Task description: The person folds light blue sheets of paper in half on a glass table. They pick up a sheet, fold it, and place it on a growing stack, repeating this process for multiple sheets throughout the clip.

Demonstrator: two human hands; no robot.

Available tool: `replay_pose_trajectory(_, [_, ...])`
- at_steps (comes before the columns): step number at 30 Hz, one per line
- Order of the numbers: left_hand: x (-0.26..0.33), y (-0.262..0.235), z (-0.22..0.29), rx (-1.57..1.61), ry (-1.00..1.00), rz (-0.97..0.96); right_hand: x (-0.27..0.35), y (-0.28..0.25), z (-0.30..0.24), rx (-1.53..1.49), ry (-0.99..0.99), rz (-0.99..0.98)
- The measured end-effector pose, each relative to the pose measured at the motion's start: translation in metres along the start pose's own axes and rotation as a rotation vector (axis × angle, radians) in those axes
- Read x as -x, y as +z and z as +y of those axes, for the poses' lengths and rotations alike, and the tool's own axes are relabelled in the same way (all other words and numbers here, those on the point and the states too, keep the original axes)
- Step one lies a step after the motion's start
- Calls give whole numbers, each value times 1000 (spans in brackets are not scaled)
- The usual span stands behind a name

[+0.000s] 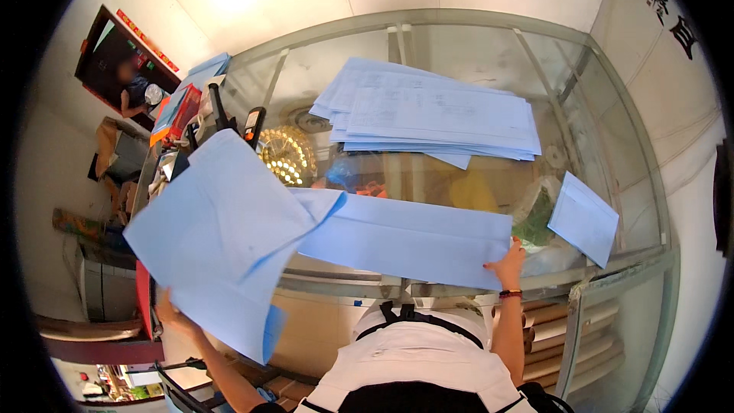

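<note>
A large light-blue paper sheet (pixel 222 237) spreads from the left over the glass table, its left part lifted and curling. My left hand (pixel 174 313) grips that part by its lower left edge. A long, flat folded strip of the same blue paper (pixel 405 235) runs to the right from under it; whether the two are one piece I cannot tell. At the strip's right end, my right hand (pixel 508 265) pinches the lower corner. Beyond it lies a fanned stack of folded blue sheets (pixel 440 111). To the right of my right hand is a small folded blue sheet (pixel 585 218).
The glass tabletop (pixel 252 80) has a metal frame. A black handheld device (pixel 254 124) and assorted clutter stand at its left edge. A chandelier's lights (pixel 287 154) show in the glass. Cardboard tubes (pixel 569 336) sit below right. Another person (pixel 136 92) is by the doorway.
</note>
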State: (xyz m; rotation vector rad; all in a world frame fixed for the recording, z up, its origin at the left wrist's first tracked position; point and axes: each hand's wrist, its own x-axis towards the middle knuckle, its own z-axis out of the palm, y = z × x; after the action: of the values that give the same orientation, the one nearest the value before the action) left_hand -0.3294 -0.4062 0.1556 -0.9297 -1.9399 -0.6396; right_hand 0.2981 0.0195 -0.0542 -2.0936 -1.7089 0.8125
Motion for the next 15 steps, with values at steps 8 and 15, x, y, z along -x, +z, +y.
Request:
replay_pose_trajectory(8, [167,31,31,-213,-15,-614,-19,0,13,100,-157,71])
replay_pose_trajectory(15, [172,47,99,-78,28,-808,-18,-1,13,25,-131,26])
